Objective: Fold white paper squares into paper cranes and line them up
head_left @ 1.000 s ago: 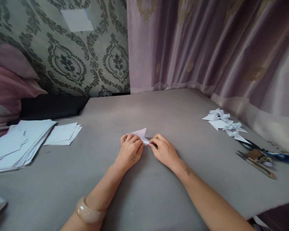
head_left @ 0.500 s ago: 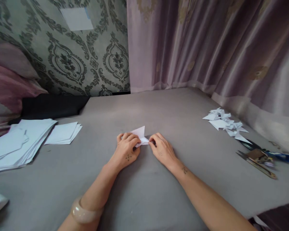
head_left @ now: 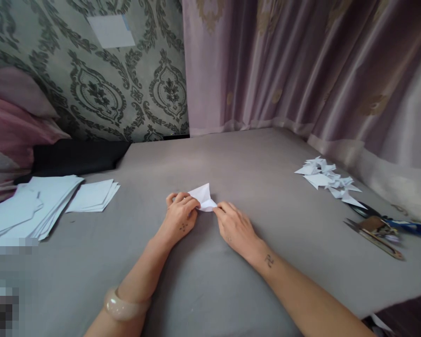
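A small piece of folded white paper lies on the grey surface between my hands, one pointed flap standing up at the back. My left hand is closed on its left side, fingers curled over the near edge and partly hiding it. At the right-hand corner of the paper, my right hand pinches with thumb and fingertips, knuckles turned upward. Part of the right thumb is hidden behind the fingers.
Large white sheets and a stack of smaller squares lie at the left, before a black cloth. Folded paper pieces are heaped at the right, near scissors and a pointed tool. A curtain hangs behind.
My left hand has shifted slightly left, uncovering more of the folded paper. The right hand has rolled over and closed further on the right corner.
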Motion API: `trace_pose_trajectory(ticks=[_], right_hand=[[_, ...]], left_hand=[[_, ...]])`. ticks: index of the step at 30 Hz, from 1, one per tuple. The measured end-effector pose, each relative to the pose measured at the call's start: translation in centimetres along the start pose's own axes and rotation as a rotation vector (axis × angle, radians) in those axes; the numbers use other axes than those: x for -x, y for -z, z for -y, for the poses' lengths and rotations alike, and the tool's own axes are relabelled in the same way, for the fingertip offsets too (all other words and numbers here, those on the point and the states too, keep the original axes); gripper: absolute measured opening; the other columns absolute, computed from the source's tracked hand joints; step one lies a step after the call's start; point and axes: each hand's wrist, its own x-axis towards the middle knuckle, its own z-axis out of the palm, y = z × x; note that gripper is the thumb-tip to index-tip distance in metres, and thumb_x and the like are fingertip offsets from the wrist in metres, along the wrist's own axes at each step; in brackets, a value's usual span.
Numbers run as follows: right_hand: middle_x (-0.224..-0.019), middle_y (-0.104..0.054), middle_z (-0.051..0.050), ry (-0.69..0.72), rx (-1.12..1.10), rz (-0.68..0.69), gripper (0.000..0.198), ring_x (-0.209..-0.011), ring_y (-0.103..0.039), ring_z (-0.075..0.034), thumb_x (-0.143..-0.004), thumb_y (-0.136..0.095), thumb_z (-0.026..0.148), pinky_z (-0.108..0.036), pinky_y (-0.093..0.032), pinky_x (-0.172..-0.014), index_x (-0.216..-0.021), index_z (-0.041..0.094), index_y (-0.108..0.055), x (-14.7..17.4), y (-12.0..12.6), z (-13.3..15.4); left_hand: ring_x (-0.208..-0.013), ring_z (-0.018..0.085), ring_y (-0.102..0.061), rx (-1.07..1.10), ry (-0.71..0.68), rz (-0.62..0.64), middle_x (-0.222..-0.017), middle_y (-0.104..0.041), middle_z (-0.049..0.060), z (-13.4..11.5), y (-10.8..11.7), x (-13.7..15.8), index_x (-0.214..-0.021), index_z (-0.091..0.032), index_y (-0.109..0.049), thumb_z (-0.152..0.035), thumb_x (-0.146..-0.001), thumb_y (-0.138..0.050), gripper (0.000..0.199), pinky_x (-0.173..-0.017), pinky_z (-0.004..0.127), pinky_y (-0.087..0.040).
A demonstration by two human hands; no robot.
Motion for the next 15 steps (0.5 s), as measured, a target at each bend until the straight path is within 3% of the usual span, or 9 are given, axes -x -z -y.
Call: trace_pose_trajectory(ticks=[4,7,9,12,15], right_hand=[[-0.092,-0.058,-0.008,0.024,0.049,0.017,0.023,-0.085,-0.054,-0.021,-0.089,-0.042,0.008,-0.032,-0.042,-0.067,-0.098,0.019,-0.06,0.16,0.22,0.45],[-0.093,-0.057,-0.008,0.02,0.043,0.02,0.025,-0.085,-0.053,-0.021,-0.09,-0.04,0.008,-0.032,-0.042,-0.066,-0.099,0.018,-0.06,0.21,0.35,0.55],[-0.092,-0.056,-0.009,0.019,0.04,0.023,0.026,-0.083,-0.052,-0.02,-0.091,-0.037,0.009,-0.032,-0.042,-0.065,-0.1,0.017,-0.06,0.23,0.43,0.56],[-0.091,-0.056,-0.008,0.024,0.041,0.041,0.028,-0.082,-0.052,-0.02,-0.091,-0.036,0.008,-0.032,-0.041,-0.064,-0.101,0.017,-0.06,0.24,0.53,0.51],[-0.093,-0.056,-0.008,0.039,0.03,0.062,0.028,-0.084,-0.051,-0.02,-0.09,-0.038,0.008,-0.031,-0.041,-0.064,-0.104,0.018,-0.06,0.21,0.66,0.38]], left_hand=[[-0.102,0.023,-0.053,-0.019,-0.041,-0.054,-0.104,-0.066,0.003,-0.21,0.04,-0.03,-0.078,-0.024,-0.063,-0.005,-0.079,-0.047,0.025,-0.091,0.044,-0.028],[-0.109,0.027,-0.048,-0.085,0.054,-0.197,-0.12,-0.056,0.009,-0.4,-0.11,-0.08,-0.103,-0.025,-0.061,-0.016,-0.083,-0.052,0.024,-0.092,0.044,-0.031],[-0.106,0.028,-0.049,-0.106,0.151,-0.249,-0.117,-0.054,0.013,-0.36,-0.2,-0.12,-0.112,-0.021,-0.055,-0.026,-0.083,-0.057,0.03,-0.089,0.043,-0.033],[-0.093,0.025,-0.054,-0.088,0.216,-0.216,-0.1,-0.061,0.01,-0.11,-0.32,-0.12,-0.097,-0.019,-0.057,-0.032,-0.084,-0.058,0.019,-0.083,0.04,-0.035],[-0.086,0.02,-0.058,-0.045,0.163,-0.143,-0.089,-0.065,0.004,0.06,-0.55,-0.05,-0.085,-0.021,-0.06,-0.03,-0.087,-0.054,0.011,-0.084,0.038,-0.033]])
